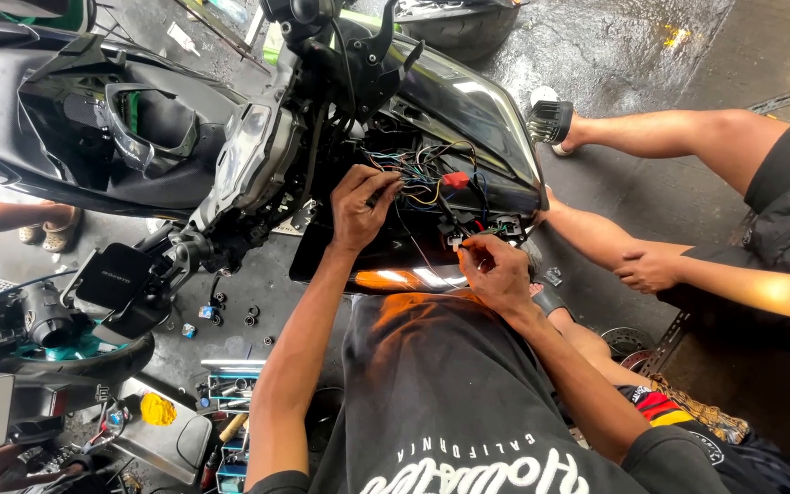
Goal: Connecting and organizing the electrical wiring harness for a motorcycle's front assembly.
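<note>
**Wiring work at the open front of a scooter**

Working from nearest outward: a black printed shirt [450, 402] fills the lower centre of the head view, and both forearms are extended from it. The right hand [496, 273] is seen closed in a pinch on a small pale connector [455, 240] at the lower edge of the wire bundle. The left hand [360, 209] is held higher, its fingers clenched on a thin dark tool or wire end pushed into the multicoloured wires [418, 178]; which of the two cannot be told. A red connector [454, 179] is noted just right of that hand, inside the exposed front of the black scooter [258, 155]. Small nuts and bolts [230, 318] are scattered on the wet floor [624, 55] at lower left. Another person's crossed arms [660, 265] and bare leg [678, 133] are recorded at right.
</note>
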